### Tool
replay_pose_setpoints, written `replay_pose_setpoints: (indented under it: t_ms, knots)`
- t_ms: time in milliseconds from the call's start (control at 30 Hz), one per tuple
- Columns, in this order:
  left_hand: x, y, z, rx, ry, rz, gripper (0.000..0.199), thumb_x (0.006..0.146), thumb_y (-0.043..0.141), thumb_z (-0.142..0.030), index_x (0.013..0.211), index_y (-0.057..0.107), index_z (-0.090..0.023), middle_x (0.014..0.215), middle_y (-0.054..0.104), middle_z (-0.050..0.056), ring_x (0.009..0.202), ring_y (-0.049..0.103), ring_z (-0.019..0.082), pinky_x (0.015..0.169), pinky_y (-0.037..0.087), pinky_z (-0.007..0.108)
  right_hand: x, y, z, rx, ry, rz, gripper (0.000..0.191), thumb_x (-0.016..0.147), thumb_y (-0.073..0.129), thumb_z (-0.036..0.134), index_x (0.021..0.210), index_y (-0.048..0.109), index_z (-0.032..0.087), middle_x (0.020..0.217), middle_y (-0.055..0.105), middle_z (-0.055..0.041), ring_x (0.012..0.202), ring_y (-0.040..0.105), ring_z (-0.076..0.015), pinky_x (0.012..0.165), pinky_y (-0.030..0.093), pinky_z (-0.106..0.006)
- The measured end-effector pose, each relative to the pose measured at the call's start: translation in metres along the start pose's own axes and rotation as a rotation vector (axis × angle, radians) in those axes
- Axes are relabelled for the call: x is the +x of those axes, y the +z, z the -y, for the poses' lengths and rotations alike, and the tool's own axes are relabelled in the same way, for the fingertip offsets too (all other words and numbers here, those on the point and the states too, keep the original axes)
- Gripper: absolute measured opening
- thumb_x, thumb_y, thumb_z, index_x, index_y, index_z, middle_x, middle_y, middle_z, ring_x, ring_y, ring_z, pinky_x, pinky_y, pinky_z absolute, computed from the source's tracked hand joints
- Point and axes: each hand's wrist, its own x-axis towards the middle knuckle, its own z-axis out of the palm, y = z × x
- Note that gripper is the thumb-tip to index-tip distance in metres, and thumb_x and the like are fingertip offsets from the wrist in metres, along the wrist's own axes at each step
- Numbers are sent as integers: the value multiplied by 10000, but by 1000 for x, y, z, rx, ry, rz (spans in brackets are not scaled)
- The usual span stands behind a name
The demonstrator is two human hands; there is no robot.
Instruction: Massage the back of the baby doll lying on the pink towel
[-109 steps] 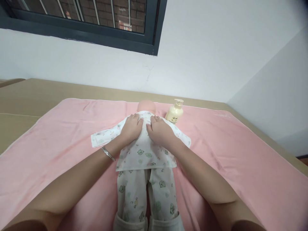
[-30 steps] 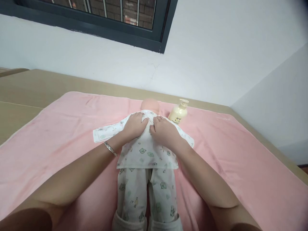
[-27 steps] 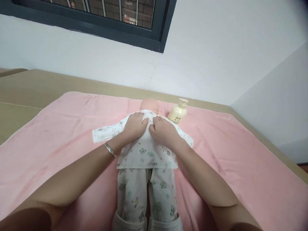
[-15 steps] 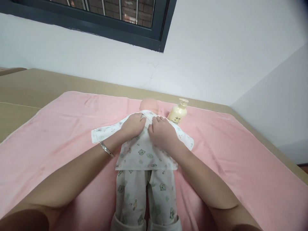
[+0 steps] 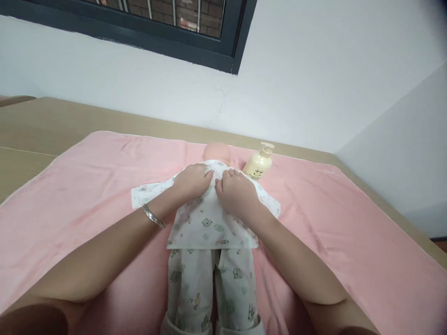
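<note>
A doll lies on its back or front, I cannot tell which, its bare round head (image 5: 217, 152) at the far end. It wears a white printed top (image 5: 213, 228) with sleeves spread out, and matching trousers (image 5: 233, 284). My left hand (image 5: 194, 181) pinches the top's cloth near the neck, on the left of the middle. Close beside it, my right hand (image 5: 237, 190) grips the cloth on the right of the middle. The thumbs are a small gap apart.
Right of the doll's head, a pale yellow pump bottle (image 5: 258, 164) stands or leans on the pink blanket (image 5: 331, 209). The blanket covers much of the wooden surface (image 5: 80, 114). Behind are a white wall and a dark window frame (image 5: 228, 53).
Both hands keep their places at the neck, with the left thumb slightly further right. The cloth between them has shifted a little.
</note>
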Motion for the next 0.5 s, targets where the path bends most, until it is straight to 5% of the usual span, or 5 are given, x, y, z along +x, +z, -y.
replay_pose_setpoints:
  t_ms: [167,333,500]
  knots:
    - [6,-2,5,-50,-72,34,474,1000,259,-424,999,653,-160,1109,706,148,1002,660,305,786,512,410,0,-1,-2,42,-57,7,404,987,317,241,1113,650,50,1120,691,-196,1121,606,-302,1039,425,-382]
    - [-8,10,-2,191,95,-104,403,1006,283,-277,1075,628,-81,1099,675,190,1060,621,311,915,486,431,23,21,-15,218,62,-91,494,998,339,350,1279,571,16,1374,581,-233,1316,497,-297,1134,334,-391]
    - [-15,10,-7,289,170,-190,342,990,309,-208,955,637,-118,946,668,154,942,627,304,868,486,436,24,36,-15,328,77,-209,436,975,355,336,1224,612,84,1356,604,-191,1254,526,-276,1116,340,-390]
